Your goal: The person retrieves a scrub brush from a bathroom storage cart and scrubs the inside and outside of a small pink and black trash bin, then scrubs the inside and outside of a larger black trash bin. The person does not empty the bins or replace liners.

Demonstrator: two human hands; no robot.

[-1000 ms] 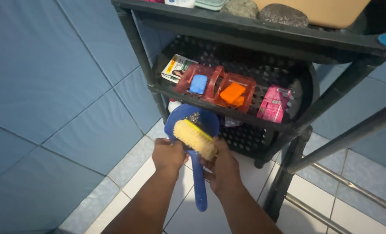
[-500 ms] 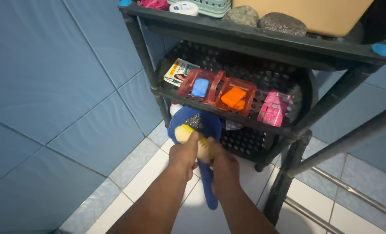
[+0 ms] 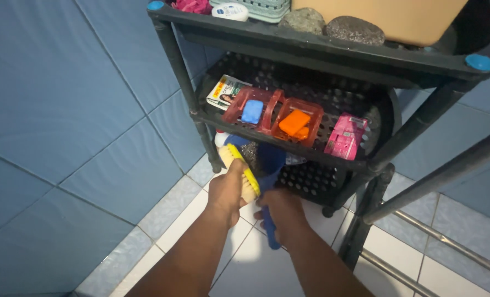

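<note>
Head view: hands (image 3: 256, 201) around brush (image 3: 239, 168), dipper (image 3: 268, 181)

I see my left hand (image 3: 229, 190) closed around a yellow-backed scrub brush with pale bristles (image 3: 240, 170), and my right hand (image 3: 281, 212) gripping the handle of a blue plastic dipper (image 3: 268, 165), both low in front of a dark plastic shelf rack (image 3: 311, 52) standing on the white tiled floor (image 3: 256, 264). The middle shelf carries two red plastic soap trays, one with a blue soap bar (image 3: 252, 111) and one with an orange soap bar (image 3: 294, 123), beside a pink packet (image 3: 345, 136). Blue wall tiles (image 3: 74, 110) fill the left.
</note>
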